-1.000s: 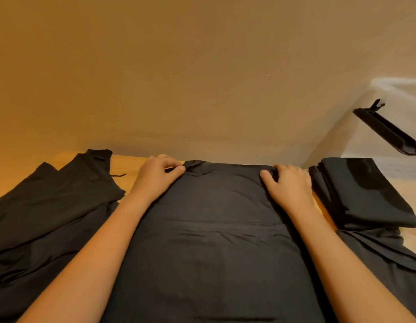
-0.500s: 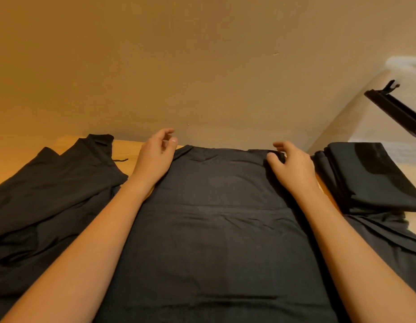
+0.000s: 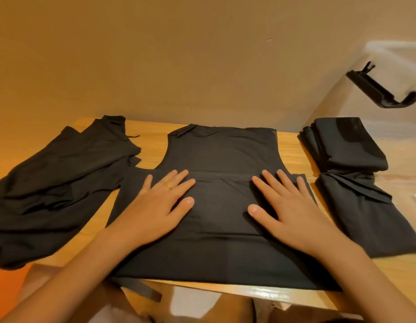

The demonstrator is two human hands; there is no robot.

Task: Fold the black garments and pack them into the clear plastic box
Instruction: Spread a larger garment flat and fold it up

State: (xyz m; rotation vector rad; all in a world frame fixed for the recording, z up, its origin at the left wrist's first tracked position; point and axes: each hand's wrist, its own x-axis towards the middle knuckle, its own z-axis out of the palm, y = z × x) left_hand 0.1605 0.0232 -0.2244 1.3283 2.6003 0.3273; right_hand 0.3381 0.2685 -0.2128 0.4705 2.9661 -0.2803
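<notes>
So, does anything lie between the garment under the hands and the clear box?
Yes. Folded garments lie on the table right of the flat garment, toward the box. The left hand and right hand press flat on it; nothing comes between.

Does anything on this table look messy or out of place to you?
Only the pile of black clothes on the left: crumpled, unlike the folded stack on the right. A dark strip also dangles below the table edge, under the middle garment.
</notes>
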